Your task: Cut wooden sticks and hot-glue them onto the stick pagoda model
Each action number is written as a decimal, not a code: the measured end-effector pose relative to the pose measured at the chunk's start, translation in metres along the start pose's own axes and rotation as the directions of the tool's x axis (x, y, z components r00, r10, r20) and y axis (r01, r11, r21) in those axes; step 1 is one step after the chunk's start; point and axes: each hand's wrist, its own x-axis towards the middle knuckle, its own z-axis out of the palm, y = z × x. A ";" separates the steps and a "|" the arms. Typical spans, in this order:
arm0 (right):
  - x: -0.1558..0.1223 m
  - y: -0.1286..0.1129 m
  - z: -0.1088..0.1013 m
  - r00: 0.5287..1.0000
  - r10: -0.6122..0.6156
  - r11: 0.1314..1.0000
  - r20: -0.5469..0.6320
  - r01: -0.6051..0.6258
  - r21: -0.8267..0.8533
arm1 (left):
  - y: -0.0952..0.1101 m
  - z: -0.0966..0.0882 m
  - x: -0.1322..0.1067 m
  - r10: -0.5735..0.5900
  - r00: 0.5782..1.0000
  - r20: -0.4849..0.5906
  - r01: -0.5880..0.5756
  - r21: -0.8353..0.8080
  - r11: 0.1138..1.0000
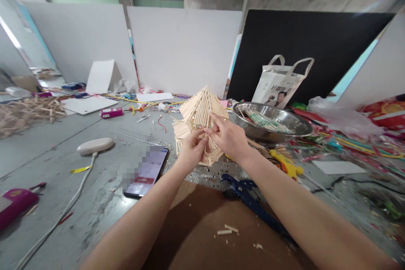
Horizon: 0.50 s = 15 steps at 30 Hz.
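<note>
A small model house (202,105) built of thin pale wooden sticks stands in front of me, with a pointed roof and a thin spike at its top. My left hand (192,150) is at the front of it, thumb and fingers pinched together; anything between them is too small to make out. From the right, my right hand (230,137) grips the house, its index finger against the roof sticks and its thumb close to the left fingertips. Both hands hide part of the lower walls.
Left of the hands lie a phone (147,173) and a white corded device (95,146). Blue-handled pliers (253,202) and a yellow glue gun (286,163) are near my right forearm. Behind stand a metal bowl (303,128) and white bag (275,78). Loose sticks (31,116) pile up far left.
</note>
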 end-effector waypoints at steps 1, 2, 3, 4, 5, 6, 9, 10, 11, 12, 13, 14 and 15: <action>0.000 0.000 0.000 1.000 0.003 1.000 0.006 -0.003 -0.010 | 0.000 0.000 0.000 0.000 1.000 0.003 0.000 0.003 1.000; 0.000 -0.001 -0.001 1.000 0.005 1.000 0.012 -0.005 -0.019 | 0.000 -0.001 0.000 -0.001 1.000 0.007 0.001 0.005 1.000; 0.000 -0.001 -0.002 1.000 0.008 1.000 0.018 -0.007 -0.028 | 0.000 -0.001 0.000 -0.001 1.000 0.011 0.001 0.005 1.000; -0.001 -0.001 -0.002 1.000 0.010 0.999 0.023 -0.009 -0.037 | 0.000 -0.001 -0.001 -0.002 1.000 0.016 0.002 0.003 1.000; -0.001 -0.002 -0.003 1.000 0.012 0.999 0.027 -0.011 -0.045 | 0.000 -0.001 -0.001 -0.003 1.000 0.020 0.003 0.000 1.000; -0.001 -0.002 -0.003 0.999 0.011 0.999 0.031 -0.010 -0.051 | 0.000 -0.001 -0.001 -0.003 1.000 0.022 0.003 -0.002 1.000; -0.001 -0.003 -0.004 0.999 0.015 0.998 0.038 -0.012 -0.068 | -0.001 -0.001 0.000 -0.006 1.000 0.015 0.006 0.003 1.000; -0.001 -0.003 -0.004 0.999 0.017 0.997 0.040 -0.014 -0.076 | -0.001 -0.001 0.000 -0.007 1.000 0.010 0.007 0.009 1.000; -0.001 -0.003 -0.004 0.999 0.019 0.996 0.041 -0.015 -0.083 | -0.001 -0.001 0.000 -0.010 1.000 0.006 0.010 0.017 1.000; -0.001 -0.004 -0.004 0.999 0.019 0.996 0.042 -0.015 -0.090 | -0.001 -0.001 0.000 -0.013 1.000 0.004 0.013 0.023 1.000; -0.001 -0.004 -0.005 0.999 0.016 0.995 0.044 -0.012 -0.096 | -0.001 0.000 0.000 -0.014 1.000 0.004 0.014 0.029 0.999; -0.001 -0.004 -0.005 0.999 0.013 0.995 0.045 -0.008 -0.100 | -0.001 0.000 0.000 -0.015 1.000 0.006 0.015 0.032 0.999; -0.001 -0.004 -0.005 0.999 0.009 0.995 0.047 -0.004 -0.103 | -0.002 0.000 0.000 -0.016 1.000 0.007 0.015 0.033 0.999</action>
